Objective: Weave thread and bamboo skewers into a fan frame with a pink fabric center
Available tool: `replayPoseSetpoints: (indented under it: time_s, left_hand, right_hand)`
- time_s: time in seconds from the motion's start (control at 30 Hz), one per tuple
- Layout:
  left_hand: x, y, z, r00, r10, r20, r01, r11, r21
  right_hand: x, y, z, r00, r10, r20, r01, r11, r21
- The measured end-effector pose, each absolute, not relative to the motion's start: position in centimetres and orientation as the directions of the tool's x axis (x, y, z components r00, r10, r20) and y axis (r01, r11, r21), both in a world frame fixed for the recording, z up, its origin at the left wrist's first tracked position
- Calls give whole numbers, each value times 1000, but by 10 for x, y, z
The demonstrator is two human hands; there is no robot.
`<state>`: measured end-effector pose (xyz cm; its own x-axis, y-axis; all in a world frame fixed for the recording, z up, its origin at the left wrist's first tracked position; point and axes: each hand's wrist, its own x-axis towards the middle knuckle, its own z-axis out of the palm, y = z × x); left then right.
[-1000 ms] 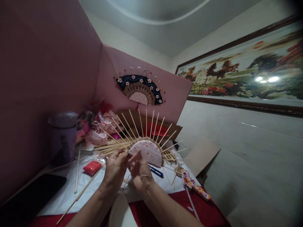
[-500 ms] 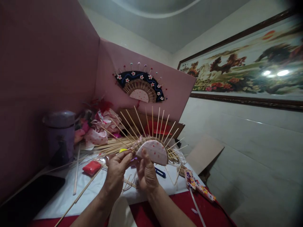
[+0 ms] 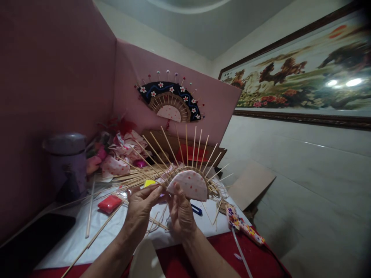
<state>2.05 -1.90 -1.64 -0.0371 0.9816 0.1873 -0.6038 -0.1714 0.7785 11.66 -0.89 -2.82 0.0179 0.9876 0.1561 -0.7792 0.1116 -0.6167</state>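
Observation:
A half-round fan frame (image 3: 189,184) is held up in front of me, its base covered in pale cloth with red dots. Thin sticks fan out from its curved, cord-woven rim. My right hand (image 3: 182,216) grips the lower edge, thumb pressed on the cloth face. At the left corner of the rim, my left hand (image 3: 140,208) pinches with thumb and fingers; whether cord or only the corner is between them I cannot make out. On the pink board behind hangs a finished fan (image 3: 174,98) with a dark band, white flowers and bead-tipped sticks.
Bundled thin sticks (image 3: 136,175) lie behind my hands. A red packet (image 3: 109,204), dark phone-like slab (image 3: 40,235) and purple lidded container (image 3: 66,166) stand left. To the right lie a flower-patterned glue gun (image 3: 242,224) with its glue stick, and a blue cutter (image 3: 196,209).
The camera view has shifted slightly. Both hands keep their hold on the fan frame, which stays in nearly the same pose.

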Motion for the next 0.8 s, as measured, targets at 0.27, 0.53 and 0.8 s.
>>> replayPoseSetpoints:
  time_s: [0.27,0.53,0.8]
  left_hand:
    - [20,-18,-17,-47,980,195,-589,-185,787]
    - [20,-20,-14,-74,984,164,-592,-175,787]
    - [20,-21,-12,-86,986,142,-612,-164,773]
  right_hand:
    - [116,-11,-26,45,988,146,-773,126,-621]
    - [114,-11,-29,35,988,149,-770,121,-626]
    - [114,-9,-32,20,986,166,-760,123,-638]
